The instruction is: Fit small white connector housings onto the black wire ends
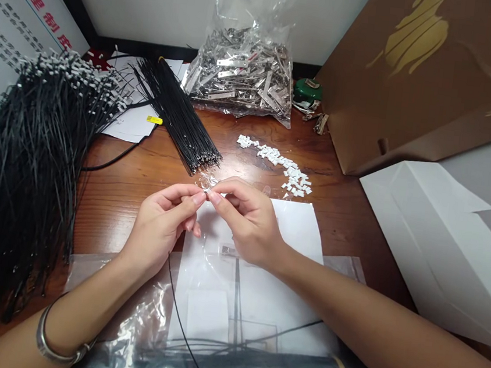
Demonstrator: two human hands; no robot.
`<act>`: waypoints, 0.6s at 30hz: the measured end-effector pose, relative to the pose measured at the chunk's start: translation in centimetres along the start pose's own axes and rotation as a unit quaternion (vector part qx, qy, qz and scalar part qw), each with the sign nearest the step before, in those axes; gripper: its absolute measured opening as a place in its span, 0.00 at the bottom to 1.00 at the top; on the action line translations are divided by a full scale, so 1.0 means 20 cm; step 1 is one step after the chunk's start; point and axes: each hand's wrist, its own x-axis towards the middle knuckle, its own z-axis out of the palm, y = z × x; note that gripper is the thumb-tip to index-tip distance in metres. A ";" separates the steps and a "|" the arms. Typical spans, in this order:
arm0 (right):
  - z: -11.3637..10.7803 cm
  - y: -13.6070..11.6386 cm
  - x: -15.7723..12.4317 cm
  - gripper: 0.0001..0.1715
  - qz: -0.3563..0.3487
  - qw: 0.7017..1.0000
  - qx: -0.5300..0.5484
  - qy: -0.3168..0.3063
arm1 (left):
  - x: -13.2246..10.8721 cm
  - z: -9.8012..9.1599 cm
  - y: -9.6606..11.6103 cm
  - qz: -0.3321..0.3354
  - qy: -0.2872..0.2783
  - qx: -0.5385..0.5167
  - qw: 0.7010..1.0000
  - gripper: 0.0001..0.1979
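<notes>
My left hand (158, 216) is closed in a pinch, thumb against forefinger. A thin black wire (177, 308) hangs below it and runs down to the front edge of the view. My right hand (254, 223) also pinches, its fingertips meeting the left ones over a tiny piece that the fingers mostly hide. Just beyond the hands lies a bundle of black wires (178, 115) with small metal ends. To its right is a loose strip of small white plastic connector housings (278, 158). Printed white paper (297, 230) lies beneath my hands.
On the left hangs a thick mass of black wires (22, 172) with white ends. A clear bag of metal clips (244, 72) stands at the back, beside a green tape measure (307, 91). A brown box (403, 101) and white carton (438, 227) border the right. Plastic bags (135, 319) lie in front.
</notes>
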 end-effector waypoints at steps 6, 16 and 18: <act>0.00 0.00 0.00 0.08 0.009 1.000 0.001 -0.005 | 0.00 0.00 -0.01 -0.001 -0.004 0.003 1.000 0.05; 0.00 -0.01 0.00 0.07 -0.024 0.999 -0.031 -0.011 | 0.00 0.01 0.00 -0.005 0.008 -0.012 1.000 0.08; 0.00 -0.01 0.00 0.07 -0.025 0.999 -0.033 -0.008 | 0.00 0.01 0.01 -0.002 0.012 -0.012 1.000 0.08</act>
